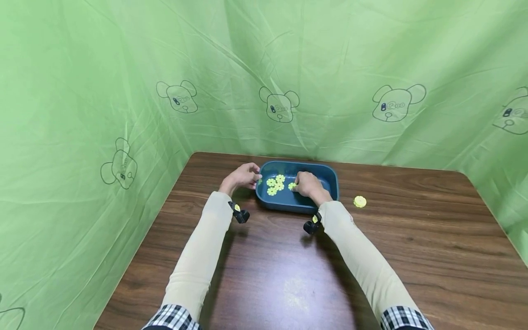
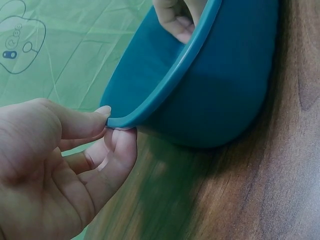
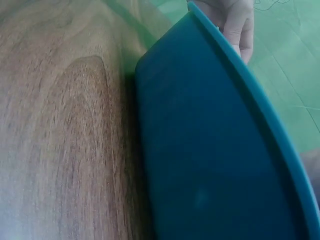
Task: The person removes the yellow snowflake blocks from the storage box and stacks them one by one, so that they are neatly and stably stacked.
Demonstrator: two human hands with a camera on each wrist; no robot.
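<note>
Head view: blue tub (image 1: 288,207) holds yellow flower-shaped pieces (image 1: 272,191)

Left to right across a brown wooden table (image 1: 255,247), the left hand (image 1: 242,176) pinches the tub's left rim, thumb above and fingers curled beneath, as the left wrist view confirms. That grip is on one end only; a careless tug or downward press there could shift or tip the tub and send its contents sliding. Inside, toward the left, four pieces lie bunched together, liable to overlap if nudged. Just beside them, a lone piece (image 1: 292,186) lies at the fingertips of the right hand (image 1: 308,184), which reaches into the tub with fingers bent downward. (Whether they pinch that piece or merely touch it cannot be told; the right wrist view shows mainly the tub's outer wall.) Dragging fingers could push it into the cluster, and the right wrist, crossing above the near rim, could jolt the tub if lowered. Farther right, a yellow disc (image 1: 360,201), perhaps a stack of similar pieces, rests on the table, apart from the tub; the pale right sleeve (image 1: 354,250), near it, could knock it if the arm swings outward.
</note>
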